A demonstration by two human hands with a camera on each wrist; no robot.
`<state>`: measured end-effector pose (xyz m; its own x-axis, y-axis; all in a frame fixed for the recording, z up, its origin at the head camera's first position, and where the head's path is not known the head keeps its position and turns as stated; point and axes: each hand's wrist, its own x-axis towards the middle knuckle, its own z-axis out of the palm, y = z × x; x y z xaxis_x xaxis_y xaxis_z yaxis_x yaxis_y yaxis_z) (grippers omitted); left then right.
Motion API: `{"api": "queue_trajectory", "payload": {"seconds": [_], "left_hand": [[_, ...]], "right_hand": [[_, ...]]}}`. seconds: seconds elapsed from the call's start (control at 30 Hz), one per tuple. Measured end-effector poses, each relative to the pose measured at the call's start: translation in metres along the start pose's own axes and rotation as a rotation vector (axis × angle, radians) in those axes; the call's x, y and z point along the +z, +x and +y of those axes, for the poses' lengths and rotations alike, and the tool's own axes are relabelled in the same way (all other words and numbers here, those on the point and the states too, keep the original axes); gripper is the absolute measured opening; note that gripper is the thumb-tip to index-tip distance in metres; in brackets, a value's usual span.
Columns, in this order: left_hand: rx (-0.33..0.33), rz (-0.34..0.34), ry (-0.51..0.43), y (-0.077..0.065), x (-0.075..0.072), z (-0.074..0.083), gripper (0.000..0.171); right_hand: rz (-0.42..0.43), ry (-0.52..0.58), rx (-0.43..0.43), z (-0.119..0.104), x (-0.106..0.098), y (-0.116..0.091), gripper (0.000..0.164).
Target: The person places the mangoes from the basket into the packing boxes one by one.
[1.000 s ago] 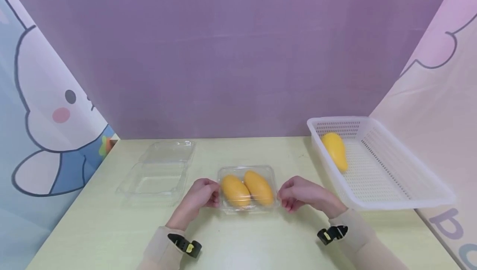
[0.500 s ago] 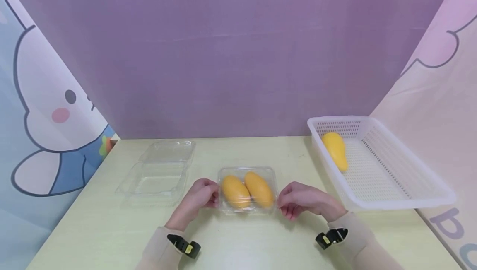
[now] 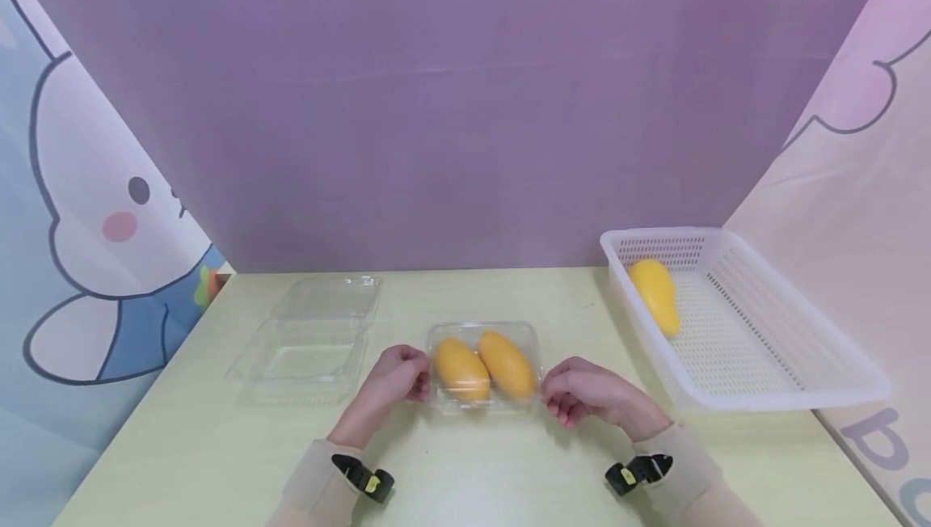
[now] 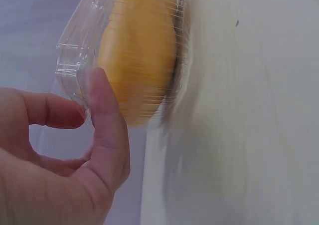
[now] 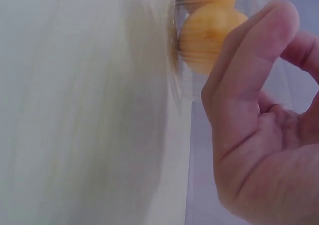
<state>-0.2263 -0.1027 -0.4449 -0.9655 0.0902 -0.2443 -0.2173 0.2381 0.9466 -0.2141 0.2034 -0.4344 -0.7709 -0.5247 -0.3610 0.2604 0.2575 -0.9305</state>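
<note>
Head view: the clear plastic box (image 3: pixel 465 330) is at the middle of the pale table (image 3: pixel 465 478), two yellow mangoes (image 3: pixel 462 369) side by side inside. The left hand (image 3: pixel 398 373) pinches the box's left edge between thumb and finger. The right hand (image 3: pixel 587 389) pinches its right edge — contact partly hidden. Leftward lies an open clear container (image 3: pixel 305 349); rightward, a white basket (image 3: pixel 793 398) — a third mango (image 3: pixel 655 295) near its left wall.

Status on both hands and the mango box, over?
Left hand pinches box at left edge; right hand at right edge, grip unclear. Two mangoes inside. Basket and open clamshell off to the sides, not in the way.
</note>
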Motion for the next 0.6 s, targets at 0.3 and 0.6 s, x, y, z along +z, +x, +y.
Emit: {"api": "queue_trajectory", "payload": {"seconds": [0.3, 0.6], "left_hand": [[0.005, -0.063, 0.099, -0.008, -0.006, 0.004, 0.022], [0.017, -0.137, 0.127, -0.027, -0.002, 0.006, 0.031]], "right_hand": [[0.069, 0.001, 0.004, 0.001, 0.006, -0.001, 0.015], [0.082, -0.009, -0.001, -0.001, 0.009, -0.003, 0.016]]}}
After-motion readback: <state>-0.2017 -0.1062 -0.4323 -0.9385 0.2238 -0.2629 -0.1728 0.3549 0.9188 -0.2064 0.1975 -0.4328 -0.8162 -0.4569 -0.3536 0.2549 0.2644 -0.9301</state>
